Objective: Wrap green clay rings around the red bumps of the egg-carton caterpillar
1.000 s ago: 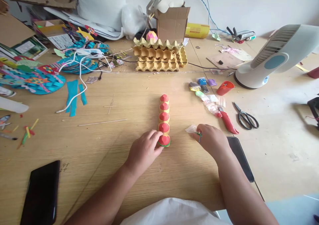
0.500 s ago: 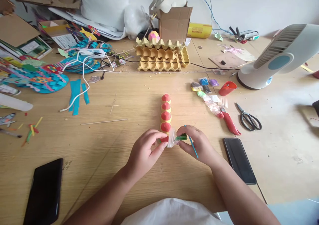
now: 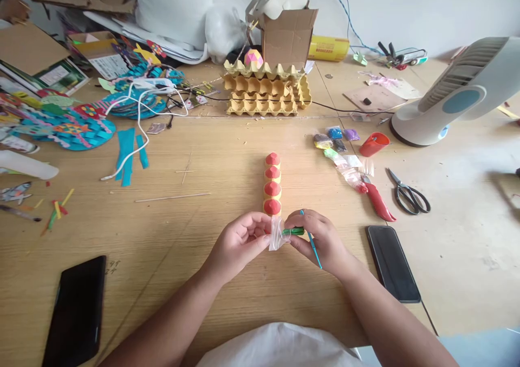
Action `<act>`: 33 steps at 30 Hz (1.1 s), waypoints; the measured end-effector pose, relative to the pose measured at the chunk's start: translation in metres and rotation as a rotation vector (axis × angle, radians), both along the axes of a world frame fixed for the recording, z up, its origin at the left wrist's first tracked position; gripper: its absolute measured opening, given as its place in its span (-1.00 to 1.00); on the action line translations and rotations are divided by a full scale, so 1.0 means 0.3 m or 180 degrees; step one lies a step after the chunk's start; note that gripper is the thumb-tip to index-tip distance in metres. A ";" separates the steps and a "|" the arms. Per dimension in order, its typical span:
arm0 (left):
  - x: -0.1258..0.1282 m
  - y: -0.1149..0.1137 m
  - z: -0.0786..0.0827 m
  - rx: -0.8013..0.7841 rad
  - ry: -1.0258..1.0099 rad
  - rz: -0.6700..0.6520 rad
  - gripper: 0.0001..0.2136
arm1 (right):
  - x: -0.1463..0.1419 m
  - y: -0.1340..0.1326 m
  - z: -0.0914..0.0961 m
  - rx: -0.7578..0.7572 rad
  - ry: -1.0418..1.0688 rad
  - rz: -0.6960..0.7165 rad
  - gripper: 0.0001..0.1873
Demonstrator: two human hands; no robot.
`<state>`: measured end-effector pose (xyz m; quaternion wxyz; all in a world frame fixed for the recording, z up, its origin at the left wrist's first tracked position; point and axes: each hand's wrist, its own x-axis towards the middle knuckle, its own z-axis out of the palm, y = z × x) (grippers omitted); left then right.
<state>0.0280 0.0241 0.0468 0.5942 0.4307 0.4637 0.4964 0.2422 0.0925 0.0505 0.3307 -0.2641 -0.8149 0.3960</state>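
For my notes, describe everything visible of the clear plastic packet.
The clear plastic packet looks like thin, crinkled film. Green material, possibly modelling clay, shows at its right end. It spans the gap between the left hand and right hand, pinched by fingertips on both sides, at the near end of the row of red-topped yellow cups. Whether it is sealed cannot be told.

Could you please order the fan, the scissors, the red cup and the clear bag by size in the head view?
1. Fan
2. Scissors
Red cup and clear bag look too alike to rank.
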 end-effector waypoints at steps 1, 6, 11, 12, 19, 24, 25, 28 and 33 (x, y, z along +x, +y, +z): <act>-0.002 0.001 -0.001 -0.0030 -0.0046 0.0011 -0.84 | 0.000 0.000 0.001 0.0030 -0.0009 0.0020 -0.86; -0.004 0.005 -0.004 -0.0106 -0.0079 -0.0017 -0.83 | -0.001 -0.001 -0.004 0.0210 0.0017 0.0100 -0.82; 0.009 -0.008 -0.011 -0.0071 0.0221 0.0123 -0.77 | -0.002 -0.003 -0.020 0.0290 0.0011 0.0080 -0.82; 0.010 -0.012 -0.012 0.0008 0.0383 0.0224 -0.81 | -0.002 -0.003 -0.021 0.0289 0.0036 0.0073 -0.82; -0.003 -0.010 -0.003 0.1311 0.1790 0.0658 -0.86 | -0.002 -0.009 0.000 -0.0633 0.0452 0.0241 -0.89; -0.021 0.003 -0.008 0.1065 0.1401 0.0248 -0.86 | 0.004 -0.012 -0.008 -0.1203 0.0768 0.0328 -0.84; -0.024 0.004 -0.009 0.0956 0.1306 0.0134 -0.86 | 0.006 -0.011 -0.010 -0.1204 0.0771 0.0322 -0.85; -0.030 0.007 -0.007 0.0907 0.1346 -0.0044 -0.90 | 0.010 -0.009 -0.012 -0.0973 0.0667 0.0338 -0.88; -0.036 0.005 -0.004 0.1165 0.1481 -0.0120 -0.82 | 0.000 -0.013 -0.013 -0.0125 0.0525 0.0189 -0.88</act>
